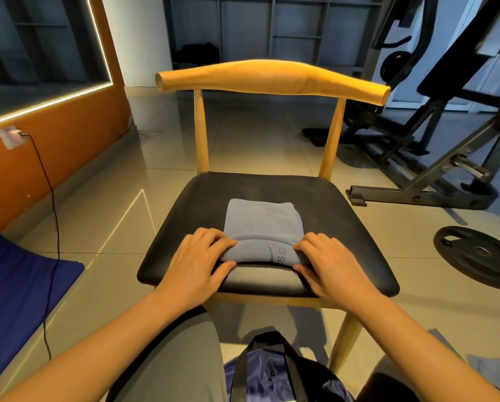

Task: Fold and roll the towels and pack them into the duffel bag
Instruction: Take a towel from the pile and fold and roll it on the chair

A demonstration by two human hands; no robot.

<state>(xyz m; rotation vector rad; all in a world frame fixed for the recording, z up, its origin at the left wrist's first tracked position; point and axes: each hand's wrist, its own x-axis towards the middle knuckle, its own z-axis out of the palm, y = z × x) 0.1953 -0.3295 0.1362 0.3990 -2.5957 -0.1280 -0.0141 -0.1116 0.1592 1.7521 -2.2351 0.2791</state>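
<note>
Step (judged): rolling stage. The towel [261,220] is lying folded into a narrow strip, w/ its near end turned into a short roll [257,252]; a logo band is showing on the roll.
Towel pos: is sitting mid chair seat [347,227], long axis running away from the person, roll nearest, flat part reaching toward the chair back.
L hand [198,259]: is clamping the roll's left end, fingers curled over the top, thumb lying low at the near side.
R hand [330,262]: is mirroring it on the right end, fingers over the top, thumb at the near edge.
Bag: the duffel bag [272,375] is waiting on the floor below the seat's front edge, betw. the person's knees; top looks open, can't confirm.
Other cloth: a 2nd cloth [489,369], prob. another towel, is lying on the floor at lower right.
Doing it well: both hands should be pushing fwd evenly so the roll is staying square to the strip; fingertips should be pulling back a little each turn for tightness.
Watch: layers at the flat part's right edge aren't lining up exactly, so that end may be coning out.
Progress (judged): roll only begun, most of the strip is flat; packing not yet done.
</note>
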